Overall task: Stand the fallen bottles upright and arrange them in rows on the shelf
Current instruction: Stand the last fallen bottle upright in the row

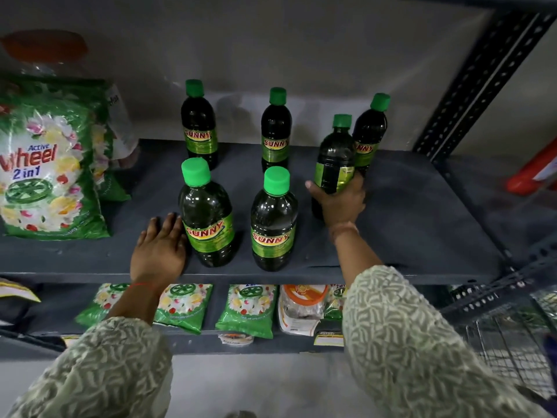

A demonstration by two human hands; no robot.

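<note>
Several dark bottles with green caps and SUNNY labels stand upright on the grey shelf (407, 212). Back row: one at the left (199, 125), one in the middle (275, 128), one at the right (370, 131). Front row: one at the left (208, 215) and one in the middle (273, 221). My right hand (339, 203) grips a further bottle (334, 155) around its lower body, upright, just in front of the back right bottle. My left hand (159, 251) lies flat on the shelf, fingers apart, touching the front left bottle's side.
A green Wheel detergent bag (48, 164) stands at the shelf's left, with a clear jar with an orange lid (45, 49) behind it. A perforated steel upright (476, 86) bounds the right side. Detergent packets (247, 309) lie on the shelf below. A red item (533, 173) sits at far right.
</note>
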